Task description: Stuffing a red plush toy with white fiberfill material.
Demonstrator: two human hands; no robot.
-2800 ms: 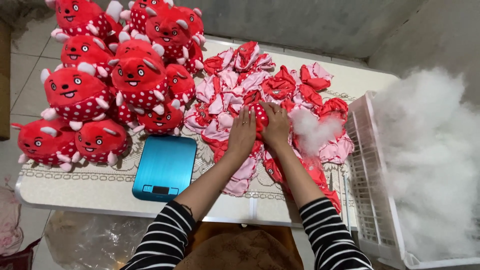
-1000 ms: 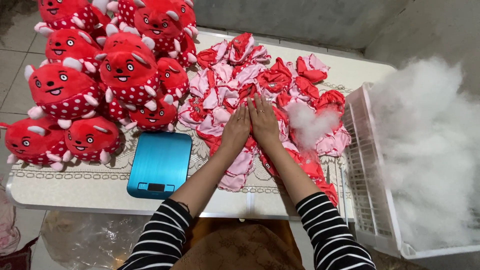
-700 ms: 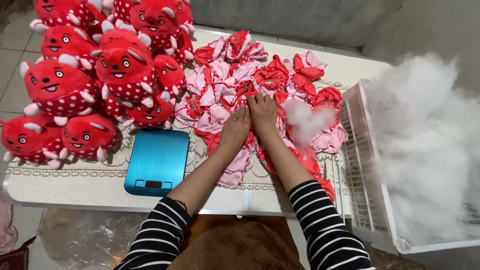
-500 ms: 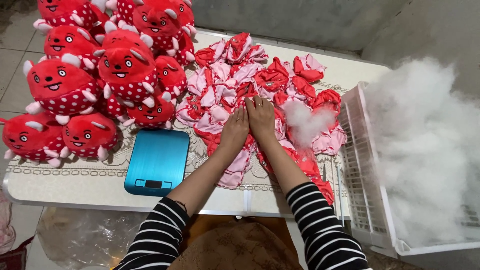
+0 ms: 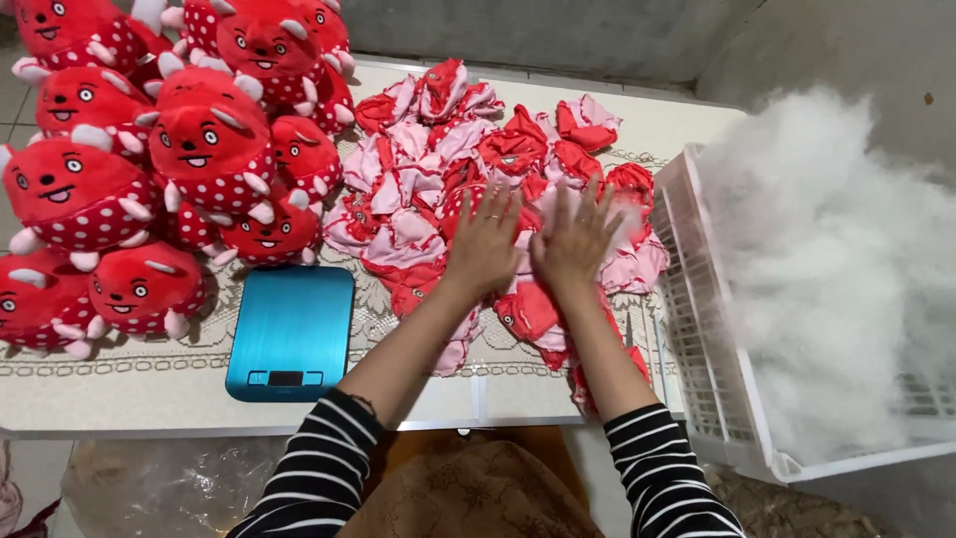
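Since earlier, left hand [image 5: 485, 242] and right hand [image 5: 575, 242] have spread flat, fingers wide, on limp plush skins [image 5: 423, 169].

Stuffed red toys [image 5: 149, 159] cropped at left edge, white stuffing [image 5: 836, 269] at right

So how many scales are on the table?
1: a blue flat scale near the table's front edge, left of both hands, in front of the stuffed red toys.

A pale worktop [image 5: 149, 389] with a lace-patterned cover stands against a grey wall [image 5: 558, 35]; tiled floor [image 5: 12, 90] shows past its left edge.
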